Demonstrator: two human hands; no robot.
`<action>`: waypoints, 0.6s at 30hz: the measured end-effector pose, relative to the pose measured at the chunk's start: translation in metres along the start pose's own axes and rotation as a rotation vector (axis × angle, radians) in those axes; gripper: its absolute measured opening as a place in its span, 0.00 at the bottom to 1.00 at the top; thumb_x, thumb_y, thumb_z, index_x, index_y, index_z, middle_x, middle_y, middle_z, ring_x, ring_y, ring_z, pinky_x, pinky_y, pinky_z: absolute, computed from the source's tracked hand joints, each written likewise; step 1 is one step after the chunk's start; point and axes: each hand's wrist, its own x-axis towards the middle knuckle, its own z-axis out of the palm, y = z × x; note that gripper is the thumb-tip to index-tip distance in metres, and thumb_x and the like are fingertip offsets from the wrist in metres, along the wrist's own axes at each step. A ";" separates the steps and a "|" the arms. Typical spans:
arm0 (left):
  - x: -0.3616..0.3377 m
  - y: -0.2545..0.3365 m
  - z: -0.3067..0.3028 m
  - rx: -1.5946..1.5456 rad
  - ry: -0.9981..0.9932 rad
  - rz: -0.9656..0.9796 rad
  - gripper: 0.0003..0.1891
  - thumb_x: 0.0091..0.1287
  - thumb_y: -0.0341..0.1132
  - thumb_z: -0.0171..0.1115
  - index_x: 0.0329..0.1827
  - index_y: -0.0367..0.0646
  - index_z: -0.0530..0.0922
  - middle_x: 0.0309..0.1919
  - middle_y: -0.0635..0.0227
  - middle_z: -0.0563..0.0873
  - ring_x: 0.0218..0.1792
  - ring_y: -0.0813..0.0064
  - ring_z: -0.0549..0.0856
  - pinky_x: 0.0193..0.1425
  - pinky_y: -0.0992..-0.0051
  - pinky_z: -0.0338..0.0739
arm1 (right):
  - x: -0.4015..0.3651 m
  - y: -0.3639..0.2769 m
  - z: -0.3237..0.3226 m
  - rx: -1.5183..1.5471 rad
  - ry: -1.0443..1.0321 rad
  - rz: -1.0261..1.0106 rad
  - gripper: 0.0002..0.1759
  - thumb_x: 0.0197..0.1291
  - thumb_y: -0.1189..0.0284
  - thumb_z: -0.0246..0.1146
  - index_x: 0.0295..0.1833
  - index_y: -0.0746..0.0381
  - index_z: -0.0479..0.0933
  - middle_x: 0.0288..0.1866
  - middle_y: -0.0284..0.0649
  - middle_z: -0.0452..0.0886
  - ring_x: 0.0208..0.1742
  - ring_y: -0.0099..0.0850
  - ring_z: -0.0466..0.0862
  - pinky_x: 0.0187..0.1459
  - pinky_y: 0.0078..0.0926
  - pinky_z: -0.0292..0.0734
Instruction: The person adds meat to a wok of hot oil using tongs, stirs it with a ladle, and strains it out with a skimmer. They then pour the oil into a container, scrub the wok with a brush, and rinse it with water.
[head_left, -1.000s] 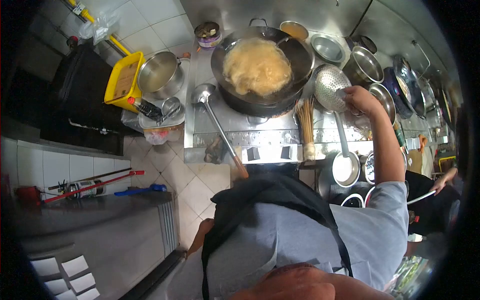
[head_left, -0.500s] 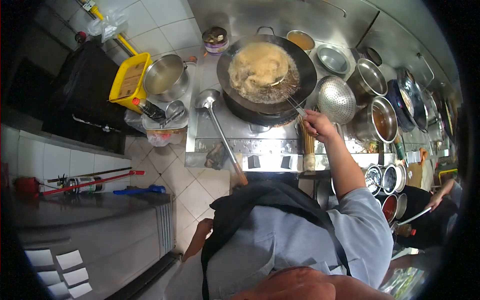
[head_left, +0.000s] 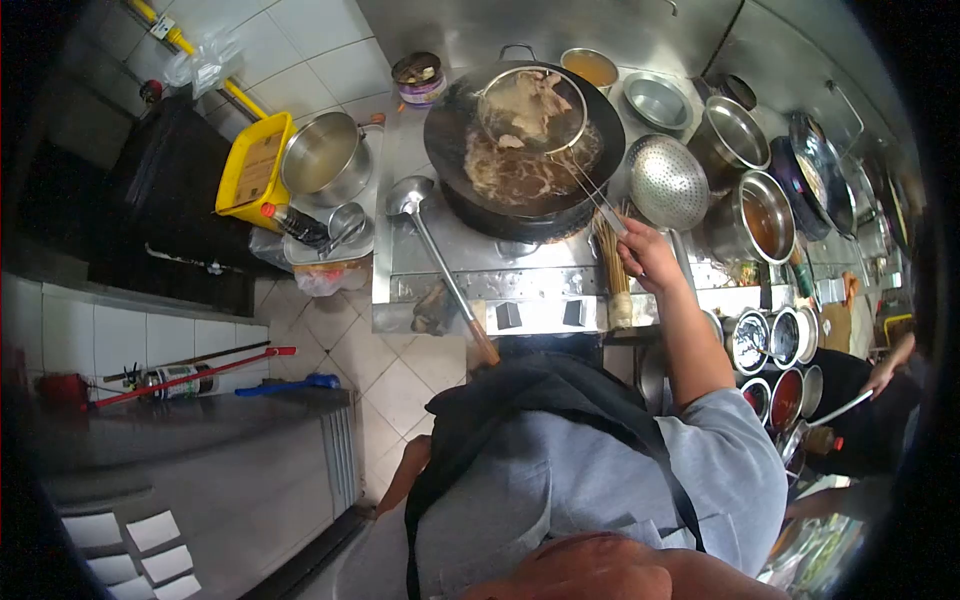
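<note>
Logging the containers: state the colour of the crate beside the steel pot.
The crate is yellow; the head view shows it best.

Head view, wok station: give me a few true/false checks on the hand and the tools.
1. The right hand grips the handle of the wire skimmer. True.
2. The wire skimmer is empty. False: it holds pale pieces of food, and it is held over the wok.
3. The ladle has its bowl inside the wok. False: it lies on the stove top to the left of the wok, with its handle pointing back toward the person.
4. The perforated strainer sits to the right of the wok with no hand on it. True.
</note>
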 end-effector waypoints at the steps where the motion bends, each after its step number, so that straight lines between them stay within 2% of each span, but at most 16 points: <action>1: 0.005 -0.005 0.000 0.052 -0.018 0.046 0.12 0.65 0.34 0.55 0.44 0.39 0.83 0.43 0.50 0.86 0.46 0.50 0.85 0.50 0.58 0.81 | -0.002 0.001 -0.003 0.003 0.013 -0.020 0.27 0.70 0.72 0.54 0.72 0.68 0.62 0.24 0.30 0.72 0.12 0.17 0.61 0.14 0.13 0.56; 5: 0.020 -0.009 -0.012 -0.021 0.051 0.072 0.14 0.68 0.36 0.52 0.46 0.38 0.83 0.43 0.48 0.86 0.45 0.50 0.85 0.50 0.58 0.81 | -0.029 -0.017 0.000 0.041 0.059 -0.011 0.28 0.70 0.73 0.54 0.73 0.67 0.62 0.25 0.30 0.72 0.12 0.16 0.61 0.14 0.13 0.56; 7: 0.022 0.024 -0.050 -0.471 -0.035 -0.374 0.18 0.71 0.39 0.48 0.48 0.38 0.83 0.45 0.48 0.86 0.45 0.51 0.86 0.49 0.58 0.80 | -0.037 -0.021 -0.006 0.039 0.062 -0.024 0.30 0.70 0.73 0.55 0.75 0.68 0.58 0.25 0.31 0.72 0.12 0.17 0.62 0.14 0.14 0.56; 8: 0.028 0.021 -0.051 -0.465 -0.045 -0.368 0.18 0.71 0.39 0.48 0.48 0.38 0.83 0.45 0.48 0.86 0.45 0.51 0.86 0.49 0.58 0.80 | -0.040 -0.020 -0.011 0.003 0.113 -0.025 0.32 0.69 0.73 0.55 0.75 0.69 0.56 0.25 0.32 0.72 0.12 0.17 0.62 0.14 0.14 0.56; 10: 0.046 0.019 -0.058 -0.235 -0.145 -0.212 0.20 0.73 0.41 0.44 0.50 0.40 0.83 0.46 0.51 0.87 0.44 0.53 0.86 0.49 0.59 0.80 | -0.047 -0.023 -0.016 -0.022 0.145 -0.025 0.34 0.69 0.73 0.56 0.76 0.71 0.53 0.26 0.33 0.73 0.12 0.17 0.62 0.15 0.14 0.56; 11: 0.048 0.018 -0.060 -0.232 -0.151 -0.204 0.20 0.73 0.41 0.44 0.50 0.40 0.83 0.46 0.51 0.87 0.44 0.53 0.86 0.49 0.59 0.80 | -0.050 -0.023 -0.018 -0.021 0.155 -0.026 0.34 0.69 0.73 0.56 0.76 0.71 0.53 0.26 0.33 0.73 0.12 0.17 0.62 0.15 0.14 0.56; 13: 0.036 0.073 -0.122 -0.111 -0.125 -0.163 0.21 0.73 0.42 0.42 0.51 0.41 0.83 0.47 0.52 0.86 0.43 0.54 0.87 0.48 0.60 0.81 | -0.054 -0.016 -0.022 0.035 0.143 -0.039 0.32 0.69 0.72 0.57 0.74 0.70 0.56 0.26 0.34 0.73 0.12 0.17 0.62 0.15 0.13 0.56; 15: 0.053 0.031 -0.088 -0.194 -0.139 -0.172 0.21 0.74 0.43 0.43 0.50 0.42 0.83 0.47 0.52 0.86 0.44 0.54 0.87 0.48 0.60 0.81 | -0.061 -0.010 -0.027 0.045 0.168 -0.044 0.31 0.69 0.72 0.57 0.73 0.70 0.57 0.26 0.34 0.74 0.12 0.17 0.62 0.14 0.13 0.56; 17: 0.069 -0.012 -0.046 0.125 -0.049 0.183 0.20 0.74 0.43 0.44 0.51 0.42 0.82 0.48 0.51 0.86 0.46 0.53 0.86 0.50 0.62 0.81 | -0.076 -0.017 -0.026 0.069 0.221 -0.059 0.31 0.69 0.72 0.57 0.73 0.70 0.57 0.26 0.34 0.73 0.12 0.17 0.61 0.14 0.13 0.56; 18: 0.068 -0.008 -0.049 0.130 -0.056 0.192 0.20 0.74 0.43 0.44 0.51 0.42 0.82 0.48 0.51 0.86 0.46 0.53 0.86 0.50 0.62 0.81 | -0.085 -0.021 -0.029 0.058 0.240 -0.084 0.30 0.69 0.72 0.57 0.73 0.70 0.59 0.24 0.33 0.73 0.12 0.16 0.61 0.14 0.12 0.55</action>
